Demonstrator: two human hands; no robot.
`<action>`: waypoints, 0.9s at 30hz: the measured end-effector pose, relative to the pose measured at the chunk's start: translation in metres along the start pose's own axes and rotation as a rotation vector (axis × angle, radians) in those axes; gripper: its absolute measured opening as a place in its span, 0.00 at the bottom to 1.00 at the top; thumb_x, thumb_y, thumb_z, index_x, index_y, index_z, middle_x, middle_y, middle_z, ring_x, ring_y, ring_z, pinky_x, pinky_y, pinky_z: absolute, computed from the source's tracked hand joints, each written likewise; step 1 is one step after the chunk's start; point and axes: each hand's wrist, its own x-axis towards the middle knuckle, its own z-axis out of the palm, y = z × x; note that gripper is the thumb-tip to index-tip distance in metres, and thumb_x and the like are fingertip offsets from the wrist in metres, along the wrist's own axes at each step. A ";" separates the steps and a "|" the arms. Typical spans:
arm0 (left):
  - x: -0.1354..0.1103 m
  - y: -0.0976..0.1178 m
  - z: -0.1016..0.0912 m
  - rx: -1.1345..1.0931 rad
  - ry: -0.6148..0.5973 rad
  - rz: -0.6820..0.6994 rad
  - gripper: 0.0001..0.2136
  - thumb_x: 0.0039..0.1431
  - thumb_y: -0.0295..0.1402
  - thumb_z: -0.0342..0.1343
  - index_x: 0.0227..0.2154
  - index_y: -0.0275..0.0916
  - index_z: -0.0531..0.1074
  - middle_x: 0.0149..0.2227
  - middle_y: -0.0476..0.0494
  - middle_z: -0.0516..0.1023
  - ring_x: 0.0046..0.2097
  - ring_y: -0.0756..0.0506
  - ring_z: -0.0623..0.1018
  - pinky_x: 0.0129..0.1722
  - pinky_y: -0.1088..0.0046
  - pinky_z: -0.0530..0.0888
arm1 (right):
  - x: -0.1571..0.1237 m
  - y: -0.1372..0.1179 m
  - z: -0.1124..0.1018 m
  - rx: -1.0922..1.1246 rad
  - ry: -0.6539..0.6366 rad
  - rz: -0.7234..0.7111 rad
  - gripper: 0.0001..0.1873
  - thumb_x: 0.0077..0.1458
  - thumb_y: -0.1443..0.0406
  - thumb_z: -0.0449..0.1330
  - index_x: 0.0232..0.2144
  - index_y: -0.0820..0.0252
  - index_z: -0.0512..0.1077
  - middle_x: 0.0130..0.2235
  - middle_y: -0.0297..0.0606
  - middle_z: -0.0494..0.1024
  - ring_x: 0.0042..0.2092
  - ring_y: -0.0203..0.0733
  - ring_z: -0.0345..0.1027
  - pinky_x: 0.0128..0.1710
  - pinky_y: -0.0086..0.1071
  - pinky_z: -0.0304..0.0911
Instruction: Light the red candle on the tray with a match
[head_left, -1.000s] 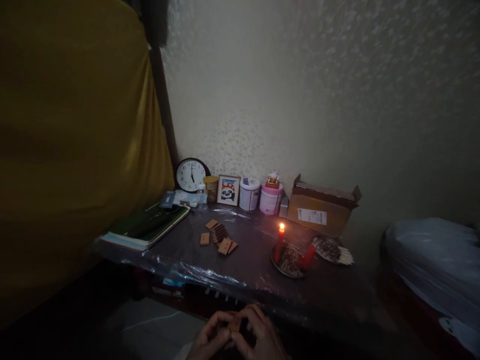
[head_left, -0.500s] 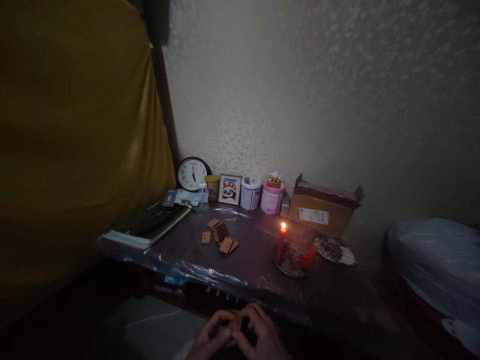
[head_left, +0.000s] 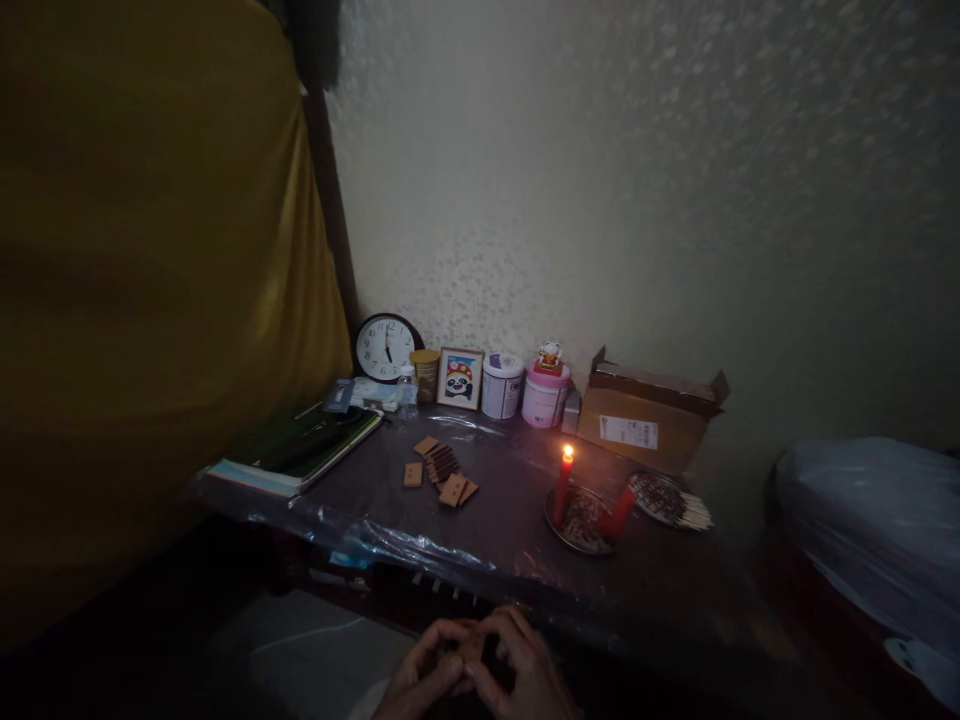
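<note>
My left hand (head_left: 420,672) and my right hand (head_left: 525,670) meet at the bottom edge of the view, below the front edge of the dark table (head_left: 517,590). Their fingers are curled and pinched together around a small tan piece (head_left: 471,651); it is too dim to make out more of it. On the table lie several similar tan and dark rectangular tiles (head_left: 441,472). A lit red candle (head_left: 561,484) stands in a round metal dish (head_left: 579,522), with a second, unlit red candle (head_left: 619,510) leaning beside it.
Along the wall stand a clock (head_left: 384,347), a small framed picture (head_left: 459,379), two tubs (head_left: 501,386), a cardboard box (head_left: 649,412) and a plate of sticks (head_left: 667,502). Books (head_left: 300,450) lie at the left. A yellow curtain (head_left: 150,300) hangs left; a plastic-covered bundle (head_left: 877,530) sits right.
</note>
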 end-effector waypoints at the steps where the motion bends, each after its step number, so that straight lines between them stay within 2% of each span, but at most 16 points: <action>1: 0.000 0.001 0.000 -0.004 0.006 0.001 0.10 0.45 0.37 0.62 0.32 0.41 0.75 0.40 0.44 0.76 0.43 0.43 0.73 0.48 0.65 0.64 | 0.000 0.000 0.000 -0.002 -0.003 -0.003 0.07 0.49 0.70 0.58 0.33 0.57 0.68 0.35 0.33 0.71 0.34 0.35 0.66 0.34 0.26 0.60; 10: 0.004 -0.011 -0.006 -0.049 0.000 0.021 0.12 0.46 0.40 0.62 0.33 0.41 0.74 0.41 0.42 0.75 0.41 0.42 0.73 0.45 0.63 0.66 | 0.000 -0.002 -0.001 -0.022 -0.004 -0.007 0.06 0.49 0.69 0.58 0.33 0.56 0.68 0.35 0.33 0.71 0.33 0.35 0.66 0.33 0.26 0.60; 14: 0.002 -0.007 -0.005 -0.043 -0.025 0.023 0.13 0.44 0.41 0.62 0.33 0.41 0.74 0.40 0.42 0.76 0.44 0.41 0.73 0.46 0.63 0.65 | 0.001 -0.001 -0.001 -0.023 0.009 -0.023 0.06 0.48 0.69 0.58 0.32 0.56 0.68 0.34 0.31 0.71 0.32 0.34 0.66 0.32 0.26 0.60; 18: -0.002 0.000 -0.002 -0.038 -0.005 -0.033 0.12 0.44 0.39 0.63 0.33 0.41 0.75 0.42 0.44 0.75 0.45 0.41 0.72 0.48 0.63 0.65 | 0.000 -0.003 -0.001 -0.020 0.027 -0.014 0.07 0.47 0.71 0.59 0.32 0.56 0.68 0.33 0.31 0.70 0.32 0.34 0.66 0.33 0.25 0.59; 27: 0.001 -0.002 0.001 -0.102 0.020 0.000 0.14 0.40 0.40 0.65 0.30 0.40 0.75 0.40 0.43 0.75 0.42 0.42 0.73 0.44 0.65 0.67 | 0.000 -0.003 -0.003 -0.018 0.025 -0.025 0.06 0.48 0.69 0.59 0.32 0.56 0.67 0.33 0.31 0.70 0.32 0.34 0.66 0.33 0.25 0.60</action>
